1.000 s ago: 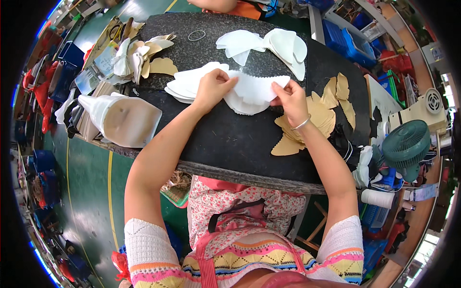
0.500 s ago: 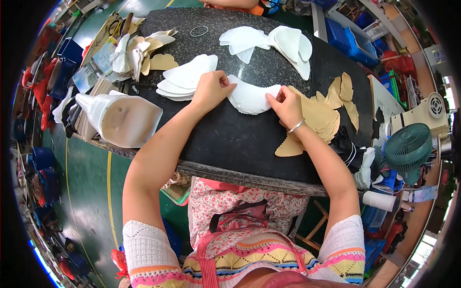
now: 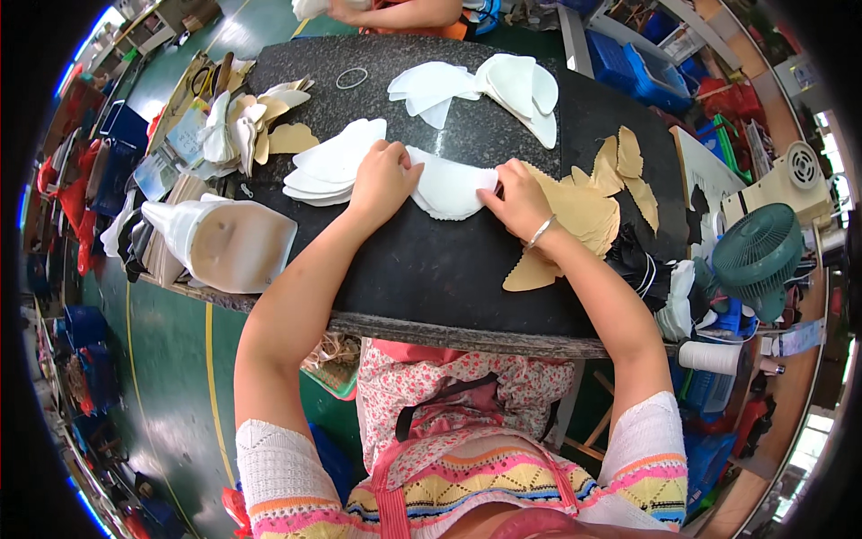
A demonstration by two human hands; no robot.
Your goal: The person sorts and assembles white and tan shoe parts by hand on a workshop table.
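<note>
Between my hands a curved white piece with a jagged lower edge (image 3: 452,187), of cloth or thin foam, lies on the dark tabletop (image 3: 431,278). My left hand (image 3: 382,182) closes its fingertips at the left end of this piece. At its right end my right hand (image 3: 518,201) pinches the corner between thumb and fingers. Just left of my left hand is a fanned stack of smooth white pieces (image 3: 328,162). Tan pieces with zigzag edges (image 3: 584,220) lie in a pile beside and partly behind my right hand.
More white pieces (image 3: 523,88) lie at the far side, near a thin ring (image 3: 352,78). A translucent bottle (image 3: 238,242) lies at the left edge, below mixed scraps (image 3: 247,130). On the right stand a green fan (image 3: 759,251) and a thread spool (image 3: 709,357). Another person's arm (image 3: 404,15) shows beyond the table.
The view has shifted slightly, so the tabletop things appear further left. Both hands stay at the ends of the white piece. Beyond the table, another person's hand with something white has come into view.
</note>
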